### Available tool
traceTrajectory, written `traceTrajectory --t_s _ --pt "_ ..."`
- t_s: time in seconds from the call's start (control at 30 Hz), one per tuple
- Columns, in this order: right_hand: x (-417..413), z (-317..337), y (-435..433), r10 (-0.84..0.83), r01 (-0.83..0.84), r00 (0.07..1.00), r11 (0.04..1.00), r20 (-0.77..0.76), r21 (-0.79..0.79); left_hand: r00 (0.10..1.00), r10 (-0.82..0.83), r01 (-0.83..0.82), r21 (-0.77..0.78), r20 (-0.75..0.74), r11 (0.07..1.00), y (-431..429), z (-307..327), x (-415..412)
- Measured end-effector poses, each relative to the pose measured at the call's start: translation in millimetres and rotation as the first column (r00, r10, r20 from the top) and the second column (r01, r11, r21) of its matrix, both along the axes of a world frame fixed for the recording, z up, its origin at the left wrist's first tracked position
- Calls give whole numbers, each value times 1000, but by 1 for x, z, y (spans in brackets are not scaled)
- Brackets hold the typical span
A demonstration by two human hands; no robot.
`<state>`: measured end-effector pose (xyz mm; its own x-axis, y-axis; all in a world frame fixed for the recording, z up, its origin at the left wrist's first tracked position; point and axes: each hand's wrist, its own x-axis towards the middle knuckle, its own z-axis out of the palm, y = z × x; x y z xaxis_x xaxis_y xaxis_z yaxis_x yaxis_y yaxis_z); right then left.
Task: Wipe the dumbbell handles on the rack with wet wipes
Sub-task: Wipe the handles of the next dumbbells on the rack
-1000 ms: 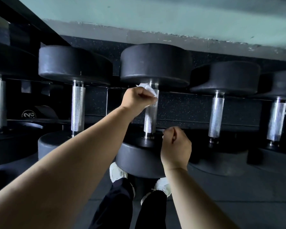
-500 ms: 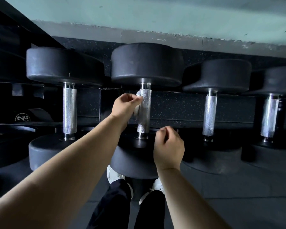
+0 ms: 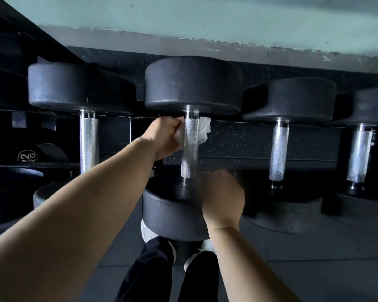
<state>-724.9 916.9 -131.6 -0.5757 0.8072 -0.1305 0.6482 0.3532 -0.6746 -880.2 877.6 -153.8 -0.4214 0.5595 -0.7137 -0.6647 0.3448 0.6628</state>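
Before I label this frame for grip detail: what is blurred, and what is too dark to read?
Head view: the right hand is soft with motion blur at its edges; knurling high on the handle and the wet wipe in the left hand read sharp; the rack at left sinks into deep shadow.

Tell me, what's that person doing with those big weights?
A person is wiping down dumbbells. Their left hand grips a white wet wipe looped behind the knurled metal handle of the middle dumbbell, up near its far end. The right hand is curled beside the near weight head; whether it holds anything can't be seen. The neighbouring handles aren't being touched.
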Motion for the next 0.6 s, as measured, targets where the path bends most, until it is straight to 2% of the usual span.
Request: traceTrajectory --t_s 0.03,0.07,0.13,0.27,0.4,0.47,0.6 --pt "0 0 0 1 -1 1000 1000 -5 9 1000 -5 5 -1 -13 1000 -2 -6 5" --pt "-1 -1 0 0 0 1000 1000 -10 17 998 49 -49 -18 37 999 -8 -18 8" --pt "-2 -2 -1 -2 3 1000 999 -9 36 994 50 -44 -64 95 997 -18 -32 15" --pt "-1 -1 -1 -5 5 1000 1000 -8 17 956 46 -53 18 290 998 -22 -24 12" --pt "-1 0 -1 -11 11 1000 1000 -15 18 961 134 -149 43 244 988 -9 -22 4" --pt "-2 1 -1 -10 11 1000 1000 -20 20 972 85 -93 26 221 995 -16 -24 13" --pt "-3 3 -1 -1 3 1000 998 -19 67 956 -140 134 41 258 990 -40 -21 33"
